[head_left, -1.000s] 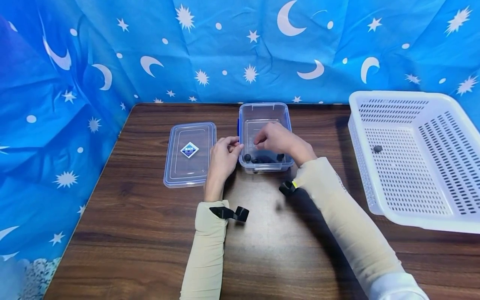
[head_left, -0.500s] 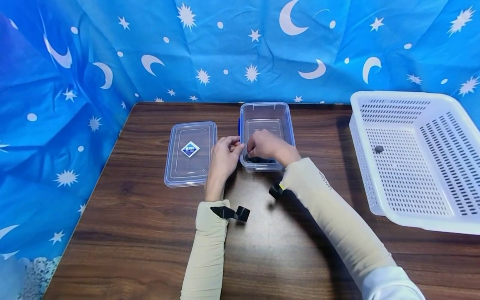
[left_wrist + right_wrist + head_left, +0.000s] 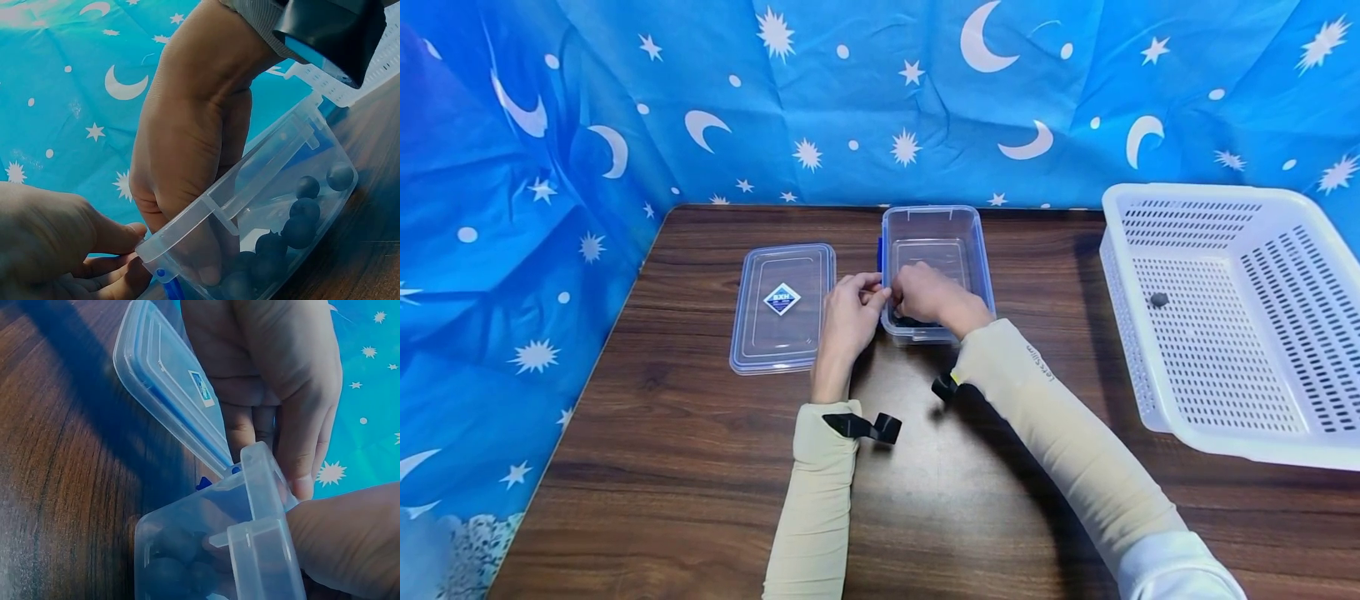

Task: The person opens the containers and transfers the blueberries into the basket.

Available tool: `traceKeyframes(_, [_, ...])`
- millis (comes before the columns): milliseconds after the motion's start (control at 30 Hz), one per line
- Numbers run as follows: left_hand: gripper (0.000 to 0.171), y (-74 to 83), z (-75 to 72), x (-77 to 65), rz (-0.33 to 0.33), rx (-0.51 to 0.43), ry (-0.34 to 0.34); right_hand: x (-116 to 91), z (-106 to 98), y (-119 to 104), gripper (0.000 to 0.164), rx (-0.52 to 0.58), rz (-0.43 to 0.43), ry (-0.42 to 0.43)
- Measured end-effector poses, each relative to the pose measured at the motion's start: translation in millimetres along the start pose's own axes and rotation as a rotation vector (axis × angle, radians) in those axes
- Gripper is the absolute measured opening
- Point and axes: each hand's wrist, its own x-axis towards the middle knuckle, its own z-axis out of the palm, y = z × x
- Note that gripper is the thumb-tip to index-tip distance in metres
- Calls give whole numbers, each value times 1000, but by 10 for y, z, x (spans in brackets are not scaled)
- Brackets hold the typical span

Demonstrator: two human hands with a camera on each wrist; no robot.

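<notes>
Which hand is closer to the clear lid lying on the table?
Left. The left hand is right beside the lid, between it and the plastic box; the right hand is farther off, reaching down into the box.

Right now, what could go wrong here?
1. The right hand reaches in among the dark berries; its grip is partly hidden, so one might get squashed or dropped.
2. The left hand pinches the clear plastic box at one side only; a bump could tip or slide it.
3. The lone berry lies loose in the white perforated basket and may roll if jolted.
</notes>
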Motion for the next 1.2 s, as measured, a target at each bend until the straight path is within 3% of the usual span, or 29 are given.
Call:
traceKeyframes(200, [26, 4, 18, -3, 7, -11, 1, -25, -2, 24, 10, -1, -8, 9])
traceKeyframes(533, [28, 25, 17, 2, -2, -22, -11, -102, -120, 48, 14, 3, -112, 79])
traceKeyframes(800, [27, 14, 13, -2, -7, -13, -14, -159, -201, 73, 13, 50, -78, 66])
traceKeyframes(1200, [28, -8, 24, -5, -18, -25, -17, -347, -383, 139, 13, 109, -51, 121])
